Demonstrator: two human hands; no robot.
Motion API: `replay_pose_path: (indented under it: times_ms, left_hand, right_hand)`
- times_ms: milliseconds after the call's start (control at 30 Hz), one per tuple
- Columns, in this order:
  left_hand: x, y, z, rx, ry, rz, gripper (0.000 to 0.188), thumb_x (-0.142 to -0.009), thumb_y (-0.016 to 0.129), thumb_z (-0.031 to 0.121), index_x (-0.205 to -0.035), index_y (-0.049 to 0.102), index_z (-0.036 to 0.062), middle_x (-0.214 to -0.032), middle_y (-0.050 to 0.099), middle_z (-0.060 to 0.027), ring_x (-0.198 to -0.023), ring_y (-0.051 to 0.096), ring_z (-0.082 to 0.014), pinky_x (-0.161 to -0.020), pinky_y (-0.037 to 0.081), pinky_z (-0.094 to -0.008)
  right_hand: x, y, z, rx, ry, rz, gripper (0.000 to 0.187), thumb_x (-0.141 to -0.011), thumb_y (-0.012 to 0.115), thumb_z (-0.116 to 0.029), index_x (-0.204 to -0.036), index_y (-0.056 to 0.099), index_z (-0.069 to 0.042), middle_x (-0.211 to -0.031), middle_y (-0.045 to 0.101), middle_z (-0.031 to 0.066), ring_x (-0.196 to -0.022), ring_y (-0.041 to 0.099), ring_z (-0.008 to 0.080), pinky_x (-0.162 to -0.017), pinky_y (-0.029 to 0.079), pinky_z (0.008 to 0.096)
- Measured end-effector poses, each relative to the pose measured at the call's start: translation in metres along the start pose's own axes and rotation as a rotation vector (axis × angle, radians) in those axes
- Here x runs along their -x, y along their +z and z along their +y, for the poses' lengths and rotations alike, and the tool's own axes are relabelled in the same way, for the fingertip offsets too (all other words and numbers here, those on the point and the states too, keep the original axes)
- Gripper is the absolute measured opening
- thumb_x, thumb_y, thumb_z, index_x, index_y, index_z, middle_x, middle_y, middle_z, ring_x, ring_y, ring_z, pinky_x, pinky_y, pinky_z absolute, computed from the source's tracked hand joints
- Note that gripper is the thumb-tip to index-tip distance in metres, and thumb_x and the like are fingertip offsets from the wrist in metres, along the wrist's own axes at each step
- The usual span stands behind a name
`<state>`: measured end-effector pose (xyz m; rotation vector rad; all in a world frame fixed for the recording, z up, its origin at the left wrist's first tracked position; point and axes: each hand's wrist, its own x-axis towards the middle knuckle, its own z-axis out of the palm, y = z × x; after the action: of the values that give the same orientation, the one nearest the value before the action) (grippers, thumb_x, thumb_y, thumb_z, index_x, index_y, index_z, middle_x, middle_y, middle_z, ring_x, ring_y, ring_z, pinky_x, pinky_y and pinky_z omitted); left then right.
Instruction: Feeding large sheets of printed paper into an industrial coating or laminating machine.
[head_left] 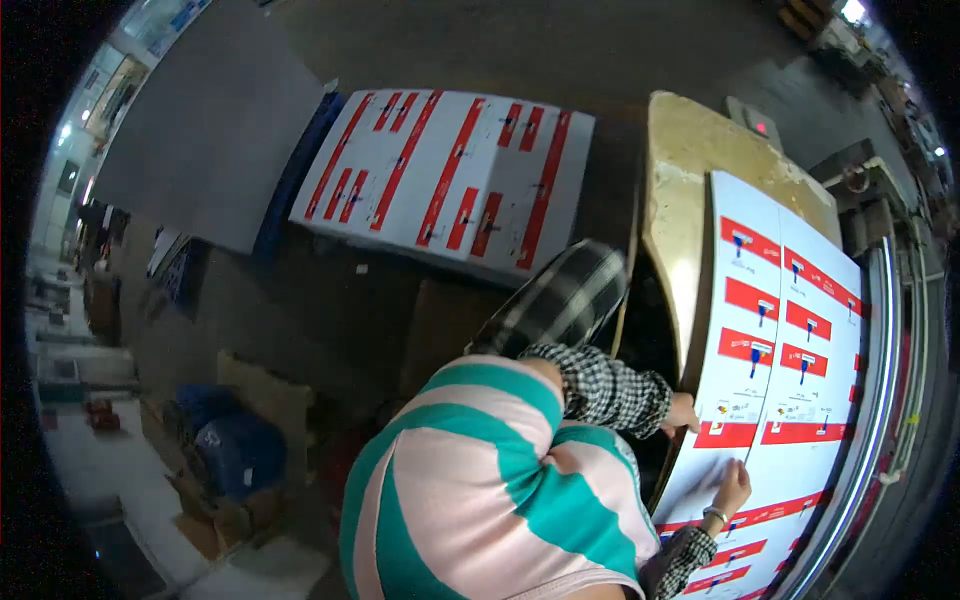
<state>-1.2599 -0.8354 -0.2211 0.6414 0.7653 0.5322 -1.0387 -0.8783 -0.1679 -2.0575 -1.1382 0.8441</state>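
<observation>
A large white cardboard sheet (735,400) with red printed bands and small blue marks lies on the machine table at the right. My left hand (683,414), below a black-and-white checked cuff, is closed on the sheet's near edge. Closer to the bottom of the view, my right hand (735,487) rests on the sheet beside a long seam. Its fingers are bent together, and whatever is between them, if anything, is too small to make out. A band circles the right wrist.
A stack of similar red-and-white printed sheets (450,170) stands at the upper middle. Left of it is a large grey board stack (205,130). A worn tan tabletop (690,140) and a shiny metal rail (865,440) border the sheet. Blue bundles (235,450) lie at lower left.
</observation>
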Motion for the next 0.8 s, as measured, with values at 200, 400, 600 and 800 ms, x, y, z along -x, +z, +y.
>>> replay_pose_path:
  times_ms: [200,400,600,800]
  left_hand:
    - [-0.013,-0.01,-0.022,0.048,0.021,-0.2,0.023,-0.064,0.057,0.004,-0.086,0.061,0.0024,-0.076,0.06,-0.0067,-0.068,0.057,-0.0165,-0.056,0.046,-0.0265]
    - [0.019,0.01,0.021,0.107,-0.179,-0.126,0.025,-0.073,0.057,0.006,-0.097,0.055,-0.0025,-0.092,0.059,-0.0118,-0.087,0.057,-0.0221,-0.075,0.047,-0.0342]
    - [-0.008,0.015,0.005,0.049,-0.131,0.048,0.034,-0.081,0.056,0.024,-0.11,0.05,0.0091,-0.099,0.056,-0.0062,-0.086,0.056,-0.0197,-0.073,0.048,-0.0338]
    - [0.002,0.011,0.015,0.094,-0.15,0.026,0.023,-0.076,0.041,0.002,-0.095,0.052,-0.0077,-0.092,0.056,-0.0136,-0.082,0.058,-0.0222,-0.068,0.05,-0.0327]
  right_hand:
    - [0.069,0.041,-0.013,0.63,-0.453,-0.194,0.102,-0.044,0.08,-0.021,-0.129,0.026,-0.005,-0.129,0.024,0.0292,-0.121,0.021,0.0421,-0.099,0.021,0.0453]
    - [0.066,-0.023,-0.049,0.205,-0.183,-0.26,0.032,-0.071,0.05,-0.009,-0.101,0.057,0.0,-0.093,0.06,0.0174,-0.076,0.06,0.0235,-0.07,0.046,0.0269]
    - [0.08,-0.037,-0.071,0.135,-0.325,-0.152,0.036,-0.067,0.055,-0.009,-0.102,0.057,0.0,-0.111,0.054,0.016,-0.095,0.056,0.0253,-0.082,0.045,0.0292]
    - [0.087,-0.032,-0.062,0.203,-0.262,-0.231,0.038,-0.067,0.058,-0.009,-0.103,0.057,-0.001,-0.115,0.051,0.0155,-0.105,0.051,0.0252,-0.088,0.041,0.0299]
